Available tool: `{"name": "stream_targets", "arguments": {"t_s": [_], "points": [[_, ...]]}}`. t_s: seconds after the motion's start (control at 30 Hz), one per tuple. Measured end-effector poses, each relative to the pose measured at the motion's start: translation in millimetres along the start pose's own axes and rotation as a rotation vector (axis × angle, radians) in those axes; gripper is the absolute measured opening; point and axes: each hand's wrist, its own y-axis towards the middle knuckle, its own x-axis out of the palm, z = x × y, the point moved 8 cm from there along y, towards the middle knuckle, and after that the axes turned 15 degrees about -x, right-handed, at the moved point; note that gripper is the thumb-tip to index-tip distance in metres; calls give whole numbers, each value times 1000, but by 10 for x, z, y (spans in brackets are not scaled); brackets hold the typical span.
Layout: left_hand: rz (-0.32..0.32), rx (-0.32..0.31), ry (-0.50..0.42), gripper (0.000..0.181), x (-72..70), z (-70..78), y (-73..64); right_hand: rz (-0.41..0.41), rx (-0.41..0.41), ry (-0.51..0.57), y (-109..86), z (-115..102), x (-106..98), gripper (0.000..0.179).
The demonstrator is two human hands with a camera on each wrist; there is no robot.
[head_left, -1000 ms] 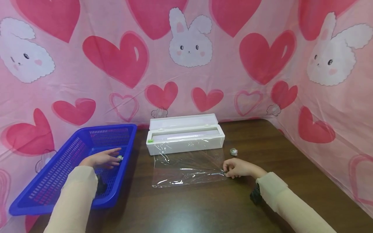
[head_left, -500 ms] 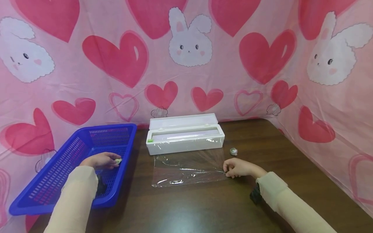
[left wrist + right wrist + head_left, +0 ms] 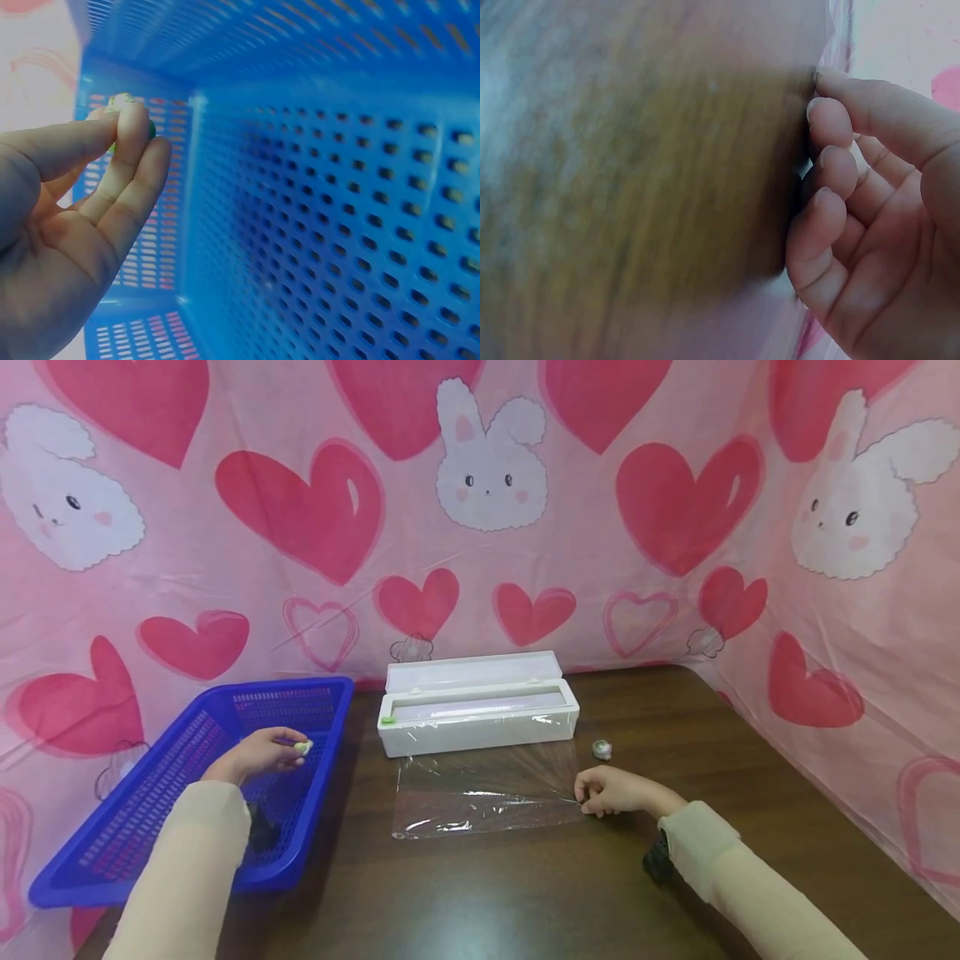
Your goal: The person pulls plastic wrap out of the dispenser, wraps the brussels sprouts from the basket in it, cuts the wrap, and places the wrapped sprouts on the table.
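Observation:
In the head view my left hand (image 3: pixel 257 754) is raised inside the blue basket (image 3: pixel 341 727), pinching a small white-and-green lump (image 3: pixel 303 748) between thumb and fingers. The left wrist view shows the same lump (image 3: pixel 121 100) mostly covered by my fingertips, so its kind is unclear. A sheet of clear cling film (image 3: pixel 480 814) stretches from a white cling film dispenser (image 3: pixel 480 737) over the brown table. My right hand (image 3: pixel 617 792) pinches the film's right front corner near the tabletop. In the right wrist view the fingers (image 3: pixel 832 176) are curled, with the thumb against the index finger.
A second small whitish-green lump (image 3: pixel 602 750) lies on the table (image 3: pixel 480 902), right of the dispenser. The dispenser's lid (image 3: pixel 472 672) stands raised at the back, and a green slider (image 3: pixel 387 721) sits at its left end. A pink heart-patterned cloth hangs behind.
My left hand has closed its fingers on the small white-and-green lump in the basket and lifted it slightly. The right hand has stayed put on the film's corner.

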Motion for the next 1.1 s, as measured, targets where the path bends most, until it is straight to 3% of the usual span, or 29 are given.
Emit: {"name": "stream_targets", "arguments": {"t_s": [0.3,0.47,0.67,0.83,1.1], "points": [[51,91,-93,43,-120,250,-115,2,-13,5,17,-25,-23,10],[52,146,-147,37,-154,399,-166,2,-12,10,16,-28,-24,10],[2,202,-231,18,-92,538,-179,-1,-3,16,0,-12,-6,9],[-36,267,-264,16,-12,662,-227,-4,-5,19,1,-13,6,9],[-69,318,-354,15,129,887,-297,-2,-10,24,1,-23,-7,10]]}}
